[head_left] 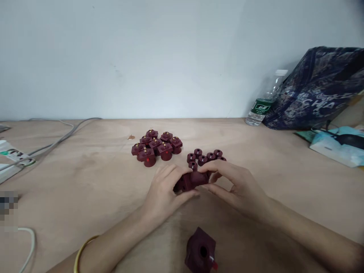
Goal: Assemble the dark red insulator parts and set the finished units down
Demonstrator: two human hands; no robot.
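Between my two hands is a dark maroon plastic housing [196, 179], held on its side just above the table. My left hand [165, 187] grips its squarish left end with thumb and fingers. Around the rounded right end, my right hand [233, 182] closes with thumb and fingertips; some of that end is hidden by the fingers. Beyond the right hand stand several small round maroon caps [202, 160] with holes in their tops. Several maroon housings with brass tips [155, 143] are grouped behind my left hand. Nearest me lies another maroon housing [200, 250] with a round hole and a red part.
Grey cables [66, 135] run along the left of the wooden table [93, 182]. At the back right, a clear water bottle [260, 106] leans by a dark patterned bag [315, 91]. A tissue pack [338, 151] lies at the right edge.
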